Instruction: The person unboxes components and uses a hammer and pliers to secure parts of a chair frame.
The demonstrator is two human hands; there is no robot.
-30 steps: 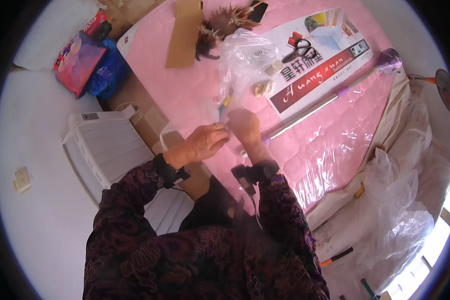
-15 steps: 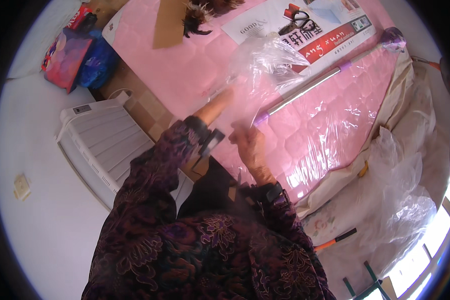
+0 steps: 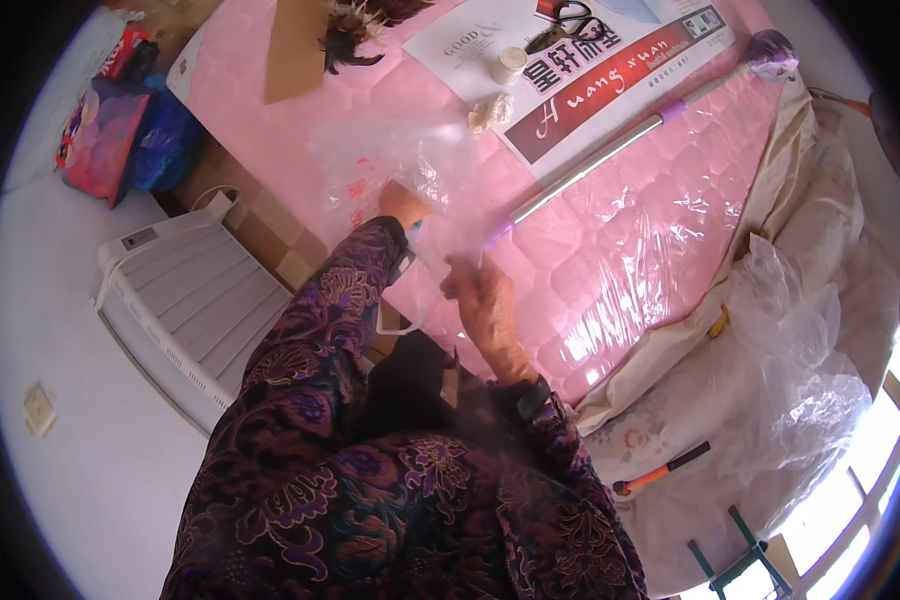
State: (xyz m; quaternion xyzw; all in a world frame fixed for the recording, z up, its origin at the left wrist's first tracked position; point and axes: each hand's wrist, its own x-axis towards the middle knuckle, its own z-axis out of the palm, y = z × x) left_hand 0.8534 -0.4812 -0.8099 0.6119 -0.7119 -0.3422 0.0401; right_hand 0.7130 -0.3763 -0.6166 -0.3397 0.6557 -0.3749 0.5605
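A clear plastic bag (image 3: 355, 150) with red print spreads above the pink quilted mattress (image 3: 600, 275). My left hand (image 3: 403, 205) shows through the film and appears to be inside the bag, its fingers hidden by the plastic and blur. Thumb and fingers of my right hand (image 3: 485, 305) pinch together at the bag's right edge. A silver pole (image 3: 590, 175) with purple ends lies just beyond that hand. Past the bag are a white spool-like roll (image 3: 510, 66) and a crumpled cream piece (image 3: 491, 113).
A printed sheet (image 3: 570, 150) carries black scissors (image 3: 562, 28). Brown cardboard (image 3: 295, 60) and dark feathers (image 3: 348, 45) lie at the far side. A white panel heater (image 3: 195, 300) stands at left. An orange-handled tool (image 3: 660, 472) rests on plastic sheeting (image 3: 800, 370) at right.
The bag and my left hand have come left, off the printed sheet, uncovering the white roll and cream piece. My right hand has shifted slightly left, still at the bag. The view has shifted a little.
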